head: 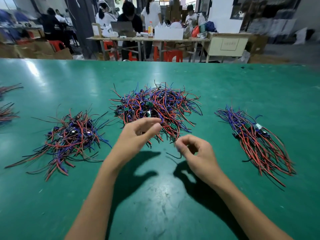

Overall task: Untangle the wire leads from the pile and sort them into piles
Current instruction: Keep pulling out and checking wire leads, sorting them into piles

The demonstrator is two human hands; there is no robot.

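Observation:
A tangled central pile (155, 104) of red, blue and black wire leads with small green boards lies on the green table (225, 87). My left hand (136, 134) hovers at the pile's near edge, its thumb and forefinger pinching a wire of the pile. My right hand (195, 151) is just below and to the right, its fingers curled and pinching the end of a black wire (173, 155) that trails onto the table. A looser pile (72, 137) lies to the left. A combed, aligned pile (256, 139) lies to the right.
More wire bundles (7, 108) show at the table's far left edge. Beyond the table's far edge, people sit at cluttered benches (149, 38) with red stools and cardboard boxes. The near table surface between my forearms is scuffed green mat.

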